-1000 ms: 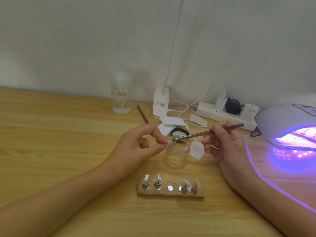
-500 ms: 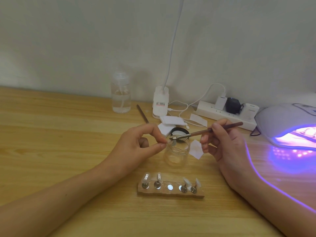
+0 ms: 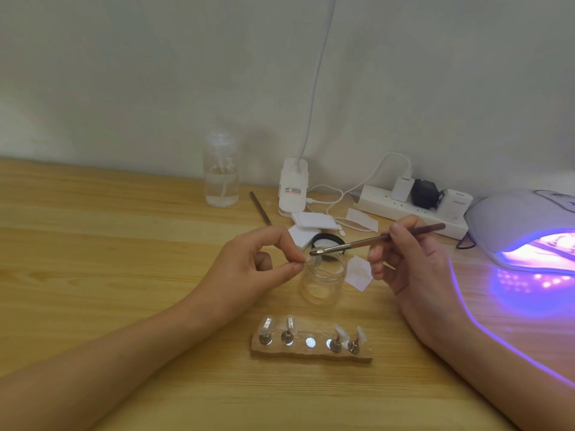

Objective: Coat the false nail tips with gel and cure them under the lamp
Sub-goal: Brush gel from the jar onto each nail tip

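My left hand [image 3: 252, 265] pinches a small clear nail tip [image 3: 312, 260] on its stand between thumb and forefinger, just above the open glass jar [image 3: 322, 279]. My right hand [image 3: 404, 259] grips a brown gel brush [image 3: 373, 241], whose metal end touches the nail tip. In front of the jar lies a wooden holder block [image 3: 311, 349] with several nail tips standing on metal pegs and one bare magnet spot in the middle. The curing lamp [image 3: 522, 231] glows violet at the right.
A black jar lid [image 3: 326, 241] and white pads [image 3: 311, 223] lie behind the jar. A clear pump bottle [image 3: 221, 178], a second brown stick [image 3: 260, 208], a white desk-lamp base [image 3: 292, 191] and a power strip [image 3: 410, 206] with cables line the wall. A white wipe [image 3: 359, 273] lies right of the jar.
The brush tip has shifted slightly left along the nail tip. My right hand has drifted a little with it; my left hand holds still.
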Available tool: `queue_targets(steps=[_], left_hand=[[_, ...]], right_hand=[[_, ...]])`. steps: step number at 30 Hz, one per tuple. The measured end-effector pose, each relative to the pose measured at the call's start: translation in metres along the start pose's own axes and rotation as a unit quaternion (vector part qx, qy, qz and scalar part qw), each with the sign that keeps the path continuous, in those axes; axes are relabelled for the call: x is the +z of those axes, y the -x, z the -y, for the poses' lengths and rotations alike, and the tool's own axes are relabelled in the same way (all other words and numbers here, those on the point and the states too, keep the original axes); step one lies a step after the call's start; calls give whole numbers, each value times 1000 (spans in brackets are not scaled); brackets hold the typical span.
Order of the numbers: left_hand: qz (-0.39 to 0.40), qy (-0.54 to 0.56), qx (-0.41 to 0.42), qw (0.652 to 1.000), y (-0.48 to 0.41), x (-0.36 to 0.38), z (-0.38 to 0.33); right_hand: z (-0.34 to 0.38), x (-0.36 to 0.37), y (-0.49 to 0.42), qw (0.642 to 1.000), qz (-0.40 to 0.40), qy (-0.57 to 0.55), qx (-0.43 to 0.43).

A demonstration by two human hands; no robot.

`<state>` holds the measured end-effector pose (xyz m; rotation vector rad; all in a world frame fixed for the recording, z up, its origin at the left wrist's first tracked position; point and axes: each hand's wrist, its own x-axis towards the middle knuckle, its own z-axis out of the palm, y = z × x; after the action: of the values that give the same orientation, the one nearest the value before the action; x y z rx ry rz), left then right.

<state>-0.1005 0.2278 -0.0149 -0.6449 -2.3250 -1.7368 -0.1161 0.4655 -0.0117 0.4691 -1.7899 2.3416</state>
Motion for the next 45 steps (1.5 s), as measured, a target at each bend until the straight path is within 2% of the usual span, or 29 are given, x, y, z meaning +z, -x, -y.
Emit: queue_targets(steps=[2, 6, 11, 16, 20, 25, 30, 34, 38, 43, 45], left_hand=[[0, 0, -1, 1000, 0, 0, 0], [3, 6, -4, 1000, -1, 0, 1], [5, 5, -4, 1000, 0, 0, 0], [3, 8, -8, 1000, 0, 0, -2], [1, 7, -18, 1000, 0, 0, -4], [2, 3, -28, 1000, 1, 1, -6], [2, 5, -45, 999, 2, 1, -9], [-1, 4, -64, 998, 2, 2, -10], [-3, 1, -79, 997, 2, 2, -11], [-2, 4, -85, 996, 2, 2, -12], [-1, 4, -87, 996, 1, 2, -11]], right_hand=[[0, 2, 1, 1000, 8, 13, -1], [1, 0, 0, 999, -26, 18, 8], [3, 4, 2, 1000, 12, 16, -12], [2, 0, 1, 999, -34, 19, -5], [2, 3, 2, 1000, 3, 14, -12], [2, 1, 1, 999, -32, 22, 0], [3, 4, 2, 1000, 0, 23, -13], [3, 1, 1, 999, -32, 23, -5], [4, 4, 2, 1000, 4, 20, -15], [4, 1, 3, 999, -40, 36, -6], [4, 2, 3, 999, -30, 14, -9]])
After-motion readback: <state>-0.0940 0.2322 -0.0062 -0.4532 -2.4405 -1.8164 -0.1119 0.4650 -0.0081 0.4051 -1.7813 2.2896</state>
